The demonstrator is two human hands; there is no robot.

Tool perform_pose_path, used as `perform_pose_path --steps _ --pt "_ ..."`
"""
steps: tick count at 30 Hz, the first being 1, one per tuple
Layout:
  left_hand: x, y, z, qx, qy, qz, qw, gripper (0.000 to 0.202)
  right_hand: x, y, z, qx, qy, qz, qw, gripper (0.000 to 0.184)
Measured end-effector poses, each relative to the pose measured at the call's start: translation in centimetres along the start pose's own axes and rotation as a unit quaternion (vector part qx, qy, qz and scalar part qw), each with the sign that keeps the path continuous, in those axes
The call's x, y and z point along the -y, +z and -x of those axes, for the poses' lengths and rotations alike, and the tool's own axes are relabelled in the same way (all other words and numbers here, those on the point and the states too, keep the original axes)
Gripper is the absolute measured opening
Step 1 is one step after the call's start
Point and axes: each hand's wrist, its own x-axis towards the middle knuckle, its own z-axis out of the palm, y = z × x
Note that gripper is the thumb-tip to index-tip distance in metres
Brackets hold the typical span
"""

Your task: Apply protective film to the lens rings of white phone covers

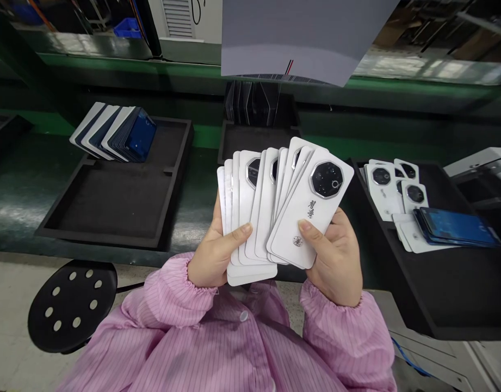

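A fanned stack of thin white phone back covers (266,212) is held up in front of my body by both hands. Each visible camera area is a dark octagon with a silver rim, and the front cover (303,218) also bears black characters and a round mark. My left hand (217,245) grips the left part of the fan, thumb across the front. On the right part, my right hand (335,256) has its thumb pressed on the front cover's lower half. Both hands' other fingers are mostly hidden behind the covers.
A black tray (107,201) on the left holds white and blue panels (115,133). More dark panels (250,103) stand in a back tray. On the right, another tray (450,294) carries white covers (383,185) and blue-filmed panels (458,226). A black stool (73,305) is lower left.
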Motion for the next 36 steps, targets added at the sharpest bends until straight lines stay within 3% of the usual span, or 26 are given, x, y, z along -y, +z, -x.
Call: perform_pose_path --steps 4,15,27,31,36 --pt "0.0 -0.1 -0.1 0.008 -0.009 0.030 0.999 0.073 0.0 0.1 0.0 0.008 0.019 0.002 1.000 0.041" --pt "0.3 0.0 0.1 -0.015 -0.013 -0.009 1.000 0.087 -0.5 0.1 -0.3 0.040 0.046 -0.017 0.998 0.041" --pt "-0.1 0.4 0.0 0.020 -0.018 0.043 0.999 0.062 -1.4 -0.2 -0.7 0.039 0.092 -0.048 0.994 0.039" --pt "0.0 0.5 0.1 0.041 -0.019 0.046 0.998 0.060 -1.6 -0.2 -0.8 0.041 0.120 -0.070 0.989 0.040" --pt "0.0 0.5 0.2 0.055 -0.014 0.060 0.997 0.060 -1.6 -0.1 -0.7 0.034 0.109 -0.071 0.991 0.038"
